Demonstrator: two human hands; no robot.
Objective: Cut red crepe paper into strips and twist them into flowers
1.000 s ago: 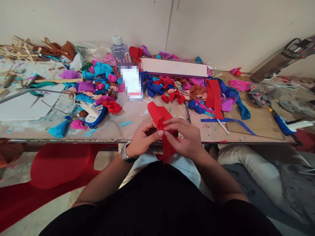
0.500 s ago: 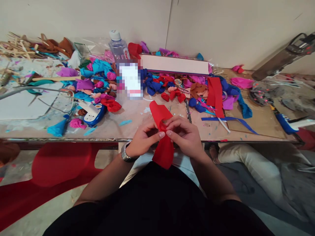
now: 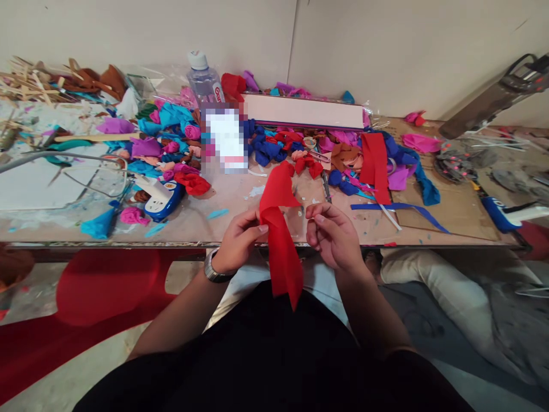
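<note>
A long red crepe-like strip (image 3: 285,246) hangs over the table's front edge, folded near its middle, its upper part standing above the tabletop. My left hand (image 3: 241,239) pinches its left side between thumb and fingers. Just right of the strip and apart from it, my right hand (image 3: 333,233) has its thumb and fingertips pressed together; anything between them is too small to make out. Behind lie small red and blue crumpled pieces (image 3: 268,150). Another red strip (image 3: 374,167) rests on the pile at the right.
A plastic bottle (image 3: 205,80), a blurred phone-like object (image 3: 227,140) and a blue-white power socket (image 3: 162,199) stand among coloured scraps. A dark bottle (image 3: 489,100) leans at the right. Wooden sticks (image 3: 32,83) lie back left. Another person's leg (image 3: 441,286) shows below the table.
My right hand has let go of the red strip and moved right. The strip has opened out and hangs lower, while my left hand has shifted slightly left with it.
</note>
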